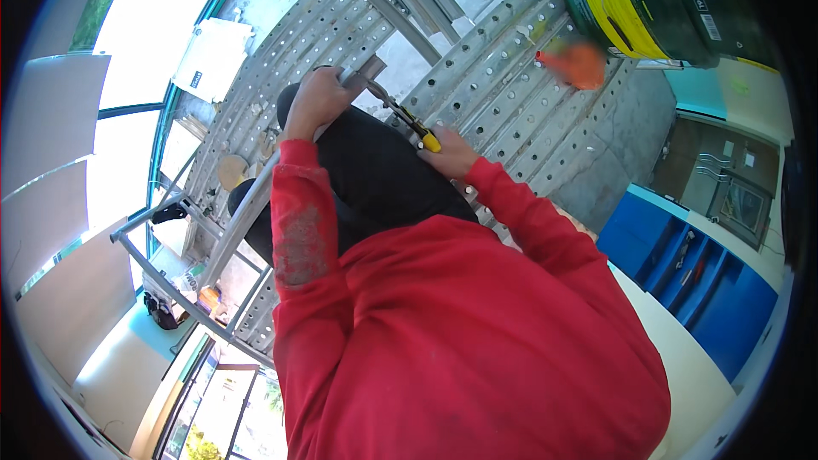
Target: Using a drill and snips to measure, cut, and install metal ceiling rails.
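My right hand [449, 153] is closed around the yellow handles of a pair of metal snips [399, 112]. The dark jaws of the snips point up and left, and meet the end of a long grey metal channel [247, 209]. My left hand [319, 104] is wrapped round that channel just below its end. From there the channel slants down to the left across my dark trousers [383, 175]. Whether the jaws bite into the metal is too small to make out.
Perforated metal scaffold planks [511, 111] lie beneath me, with a metal rail [183, 298] at left. Dark green buckets [665, 4] stand at upper right, near a blurred orange object [579, 66]. A white sheet or box [213, 60] lies by the windows. Blue shelving [690, 277] is at right.
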